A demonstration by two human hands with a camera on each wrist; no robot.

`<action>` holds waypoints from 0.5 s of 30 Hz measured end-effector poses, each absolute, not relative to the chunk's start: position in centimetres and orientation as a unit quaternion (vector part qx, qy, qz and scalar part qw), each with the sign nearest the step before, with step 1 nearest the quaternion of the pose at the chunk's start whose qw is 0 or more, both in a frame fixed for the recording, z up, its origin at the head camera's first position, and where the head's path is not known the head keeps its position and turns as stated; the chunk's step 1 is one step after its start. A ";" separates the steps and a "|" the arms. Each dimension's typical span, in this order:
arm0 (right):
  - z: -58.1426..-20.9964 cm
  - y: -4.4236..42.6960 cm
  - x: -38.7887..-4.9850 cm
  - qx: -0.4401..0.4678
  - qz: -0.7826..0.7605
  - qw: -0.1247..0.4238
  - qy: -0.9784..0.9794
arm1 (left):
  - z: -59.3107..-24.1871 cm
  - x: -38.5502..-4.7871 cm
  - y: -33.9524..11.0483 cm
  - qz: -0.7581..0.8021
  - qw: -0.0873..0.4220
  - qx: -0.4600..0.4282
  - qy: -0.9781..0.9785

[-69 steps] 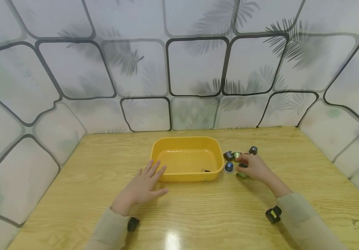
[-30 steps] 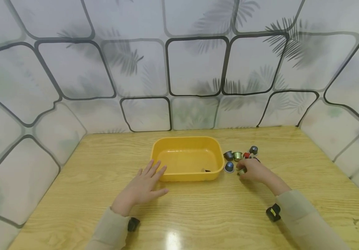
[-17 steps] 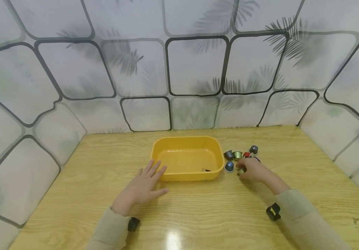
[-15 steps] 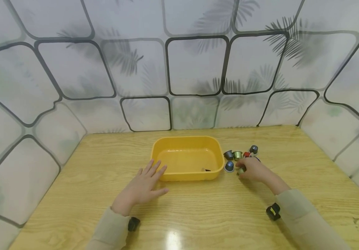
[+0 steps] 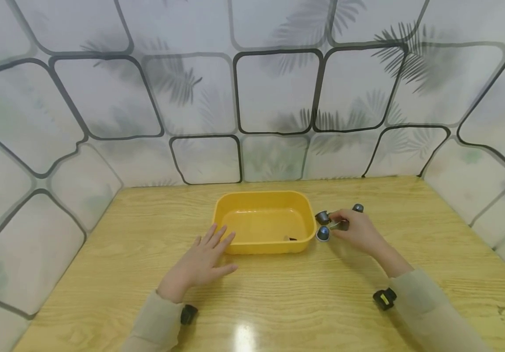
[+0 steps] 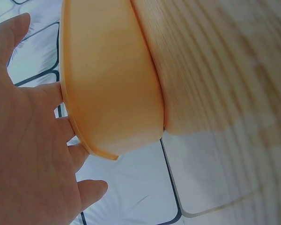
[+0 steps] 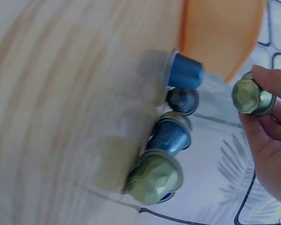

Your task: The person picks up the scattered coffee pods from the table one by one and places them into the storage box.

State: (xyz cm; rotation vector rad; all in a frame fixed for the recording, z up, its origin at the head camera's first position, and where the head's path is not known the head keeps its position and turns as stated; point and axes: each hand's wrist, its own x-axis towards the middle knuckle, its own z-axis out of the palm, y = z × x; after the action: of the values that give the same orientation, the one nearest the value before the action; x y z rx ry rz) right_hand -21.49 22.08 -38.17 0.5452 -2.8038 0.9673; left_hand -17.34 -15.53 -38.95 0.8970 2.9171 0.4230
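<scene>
My left hand [image 5: 199, 266] has its fingers spread, their tips touching the near left rim of the yellow tray [image 5: 265, 248]; the left wrist view has them against the rim [image 6: 79, 126]. Between thumb and fingers, my right hand [image 5: 360, 234] pinches a green capsule [image 7: 246, 96], raised off the table in the right wrist view. A blue capsule [image 5: 323, 232] and a dark one [image 5: 322, 217] are beside the tray's right side. Another green capsule [image 7: 154, 180] lies near a blue one [image 7: 168, 136]. My right hand hides part of the group in the head view.
A dark capsule [image 5: 358, 208] stands behind my right hand. Inside the tray, near its front right, is a small dark and pale thing [image 5: 292, 239]. The wooden table [image 5: 278, 303] has patterned sheeting [image 5: 274, 93] behind it and at both sides.
My right hand has lifted from the capsules with a green one pinched and moved slightly left and back, towards the tray. My left hand has stayed on the rim.
</scene>
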 end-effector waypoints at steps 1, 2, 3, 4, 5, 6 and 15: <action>-38.0 22.0 -21.4 0.174 0.332 0.069 -0.924 | -38.9 -17.3 -15.5 0.138 0.030 0.291 0.946; -37.9 22.0 -21.3 0.169 0.344 0.076 -0.920 | -38.9 -17.4 -15.5 0.138 0.031 0.289 0.947; -37.7 21.9 -21.2 0.165 0.357 0.078 -0.916 | -38.9 -17.4 -15.5 0.138 0.032 0.289 0.947; -37.6 21.9 -21.1 0.160 0.370 0.079 -0.912 | -38.9 -17.4 -15.5 0.137 0.032 0.288 0.947; -37.4 21.8 -21.0 0.157 0.384 0.077 -0.906 | -38.9 -17.4 -15.5 0.139 0.034 0.287 0.947; -37.2 21.8 -20.9 0.155 0.397 0.077 -0.902 | -39.0 -17.4 -15.5 0.139 0.035 0.287 0.947; -36.6 21.5 -20.3 0.154 0.447 0.072 -0.878 | -39.1 -17.5 -15.5 0.135 0.038 0.288 0.947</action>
State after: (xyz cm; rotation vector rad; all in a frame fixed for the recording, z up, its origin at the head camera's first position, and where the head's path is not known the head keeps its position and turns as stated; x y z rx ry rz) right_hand -20.34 21.50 -36.63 0.4627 -2.6390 1.3437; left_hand -17.46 -15.52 -39.11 0.8825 2.9071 0.4151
